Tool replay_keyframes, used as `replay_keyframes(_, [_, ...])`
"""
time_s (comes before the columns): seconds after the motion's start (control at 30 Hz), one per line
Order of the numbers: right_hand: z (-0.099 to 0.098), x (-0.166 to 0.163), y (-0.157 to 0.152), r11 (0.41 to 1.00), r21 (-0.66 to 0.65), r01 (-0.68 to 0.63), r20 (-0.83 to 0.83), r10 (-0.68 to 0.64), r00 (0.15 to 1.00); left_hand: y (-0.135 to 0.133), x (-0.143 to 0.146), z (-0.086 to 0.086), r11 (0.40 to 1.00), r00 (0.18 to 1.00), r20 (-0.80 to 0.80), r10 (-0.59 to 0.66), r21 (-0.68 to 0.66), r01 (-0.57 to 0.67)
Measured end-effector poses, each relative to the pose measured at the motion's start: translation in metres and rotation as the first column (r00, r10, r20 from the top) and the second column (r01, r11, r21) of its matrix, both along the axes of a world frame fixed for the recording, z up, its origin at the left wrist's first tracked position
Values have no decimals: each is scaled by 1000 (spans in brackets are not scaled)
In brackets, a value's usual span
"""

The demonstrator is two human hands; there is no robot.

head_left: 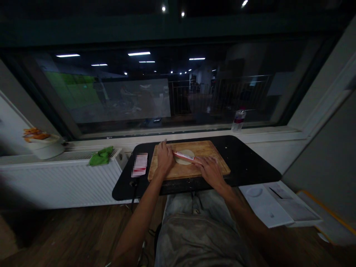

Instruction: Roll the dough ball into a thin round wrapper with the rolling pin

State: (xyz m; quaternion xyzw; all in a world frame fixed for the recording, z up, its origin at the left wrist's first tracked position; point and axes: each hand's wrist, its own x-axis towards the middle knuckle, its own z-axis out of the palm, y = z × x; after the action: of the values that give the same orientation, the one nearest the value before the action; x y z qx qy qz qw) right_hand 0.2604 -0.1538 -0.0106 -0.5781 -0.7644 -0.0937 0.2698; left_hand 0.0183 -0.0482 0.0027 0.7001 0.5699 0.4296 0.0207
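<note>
A flat round of dough [188, 152] lies on a wooden cutting board [200, 174]. Across it, slanting down to the right, rests a slim rolling pin [184, 155] with a white and red label. My left hand [165, 157] is on the pin's left end, its fingers curled over it. At the other end my right hand [210, 169] is closed over the pin, palm down. Both hands hide the pin's ends. The board sits on a black table [244, 163] in front of my body.
Left of the board is a phone [139, 165] with a blurred screen and a cable. A green cloth [100, 156] and a white pot [46, 146] rest on the radiator [69, 181]. A plastic bottle [238, 120] stands on the sill. An open white box [278, 204] lies lower right.
</note>
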Motion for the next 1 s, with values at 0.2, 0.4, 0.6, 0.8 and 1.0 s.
replay_keyframes(0.2, [23, 13, 42, 996, -52, 78, -86, -82, 993, 2, 0, -2, 990, 990, 136, 18, -139, 1])
replay_keyframes(0.4, [32, 11, 69, 990, -63, 128, -103, -134, 986, -1, 4, -7, 954, 977, -92, -194, -249, 166])
replay_keyframes(0.6, [25, 12, 69, 992, -55, 113, -221, -123, 968, -10, 3, -3, 908, 888, -258, -381, -285, 307])
replay_keyframes(0.8, [24, 10, 69, 994, -98, 56, -283, -82, 956, -17, 19, -2, 902, 846, -333, -416, -269, 338])
replay_keyframes(1.0, [20, 8, 72, 996, -80, 42, -271, -62, 961, -14, 32, -8, 916, 826, -402, -396, -239, 323])
